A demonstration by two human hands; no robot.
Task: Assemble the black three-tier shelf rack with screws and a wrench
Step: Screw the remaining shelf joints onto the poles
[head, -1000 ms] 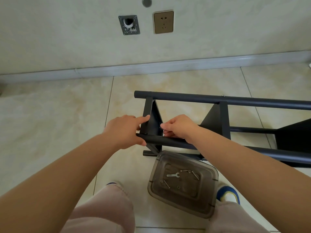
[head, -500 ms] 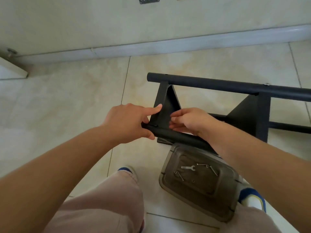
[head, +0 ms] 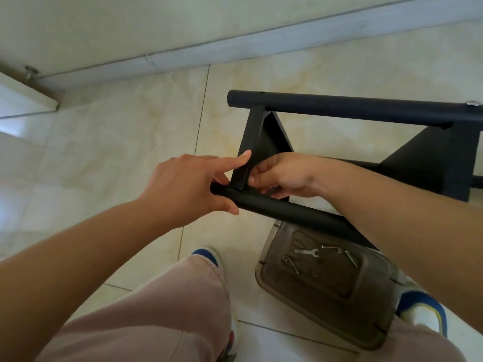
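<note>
Camera has tipped further down since a second ago: wall socket is gone from view, a door corner [head: 28, 95] now shows far left, and the rack fills more of the picture. Both hands have stayed on the same joint.

Black shelf rack [head: 339, 107] lies on its side on the tiled floor [head: 104, 152], far tube running left to right, near tube [head: 282, 209] angled toward the near right. End shelf panel [head: 257, 145] stands between the two tubes; a second panel [head: 431, 163] sits to its right. One screw head [head: 471, 110] shows on top of the far tube at the right edge.

Left hand [head: 183, 189]: thumb and lower fingers curled round the left end of the near tube, index finger straight and pressed against the left edge of the end panel. Right hand [head: 285, 176]: fingers curled in at the panel-to-tube joint, tips touching the panel's right side. Cannot tell whether they pinch a screw; whatever is there is hidden.

Clear plastic tray [head: 366, 322] sits on the floor just near of the near tube, between the person's shoes. Inside it: a small wrench [head: 306, 252] and several loose screws [head: 350, 258], untouched. Pink trouser leg [head: 162, 309] fills the near left.
</note>
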